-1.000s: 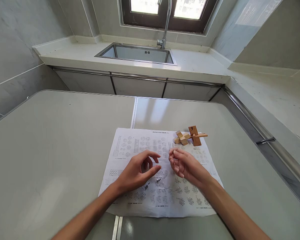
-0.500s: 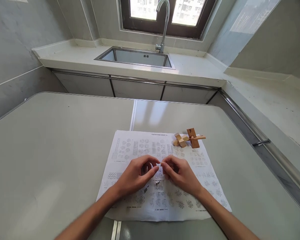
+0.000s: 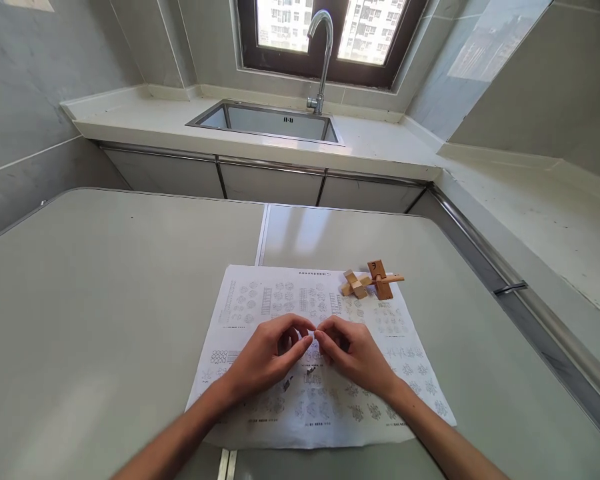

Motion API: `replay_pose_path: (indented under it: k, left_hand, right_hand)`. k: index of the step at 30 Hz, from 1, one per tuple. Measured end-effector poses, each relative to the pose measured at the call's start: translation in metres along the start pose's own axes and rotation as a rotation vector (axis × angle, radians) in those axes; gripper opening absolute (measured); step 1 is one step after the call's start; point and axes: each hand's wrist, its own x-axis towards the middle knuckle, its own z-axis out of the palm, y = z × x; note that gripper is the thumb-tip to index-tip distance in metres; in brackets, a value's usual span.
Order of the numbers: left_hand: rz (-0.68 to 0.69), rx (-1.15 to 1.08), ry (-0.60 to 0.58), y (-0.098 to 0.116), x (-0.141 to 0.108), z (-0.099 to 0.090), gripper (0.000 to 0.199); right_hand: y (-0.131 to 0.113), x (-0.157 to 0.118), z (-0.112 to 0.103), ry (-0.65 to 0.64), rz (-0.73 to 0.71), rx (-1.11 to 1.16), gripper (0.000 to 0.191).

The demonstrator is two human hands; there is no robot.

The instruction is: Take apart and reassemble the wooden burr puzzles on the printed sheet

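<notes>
My left hand [image 3: 273, 347] and my right hand [image 3: 353, 350] meet fingertip to fingertip over a printed paper sheet [image 3: 260, 433]. Both are closed, thumb and forefinger drawn together in a pinch. Whatever lies between the fingertips, if anything, is too small to make out. Just below the hands, a small dark grey piece [image 3: 287, 384] and another small grey piece [image 3: 311, 371] rest on the sheet. At the sheet's far right corner, an interlocking wooden burr piece [image 3: 356, 284] touches a wooden assembly with a brown plate and peg [image 3: 379, 279].
The sheet lies on a pale table [image 3: 105, 300] with a seam [image 3: 263, 233] running across it. Beyond the table stands a white counter [image 3: 145, 120] with a steel sink [image 3: 280, 121] and a tall faucet [image 3: 322, 63]. A metal rail [image 3: 530, 300] runs along the right side.
The fingertips of my two hands have come slightly closer and now seem to touch. The whole view has shifted a little; the wooden pieces and grey bits stay on the sheet.
</notes>
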Motion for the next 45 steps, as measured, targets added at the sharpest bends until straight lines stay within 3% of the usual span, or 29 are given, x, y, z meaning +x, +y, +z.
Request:
replay_pose_path:
  k: [45]
  left_hand:
    - [-0.002, -0.001, 0.016, -0.0032, 0.0011, -0.0011, 0.029]
  right_hand:
    - [0.0001, 0.0022, 0.0049, 0.008, -0.054, -0.145, 0.035]
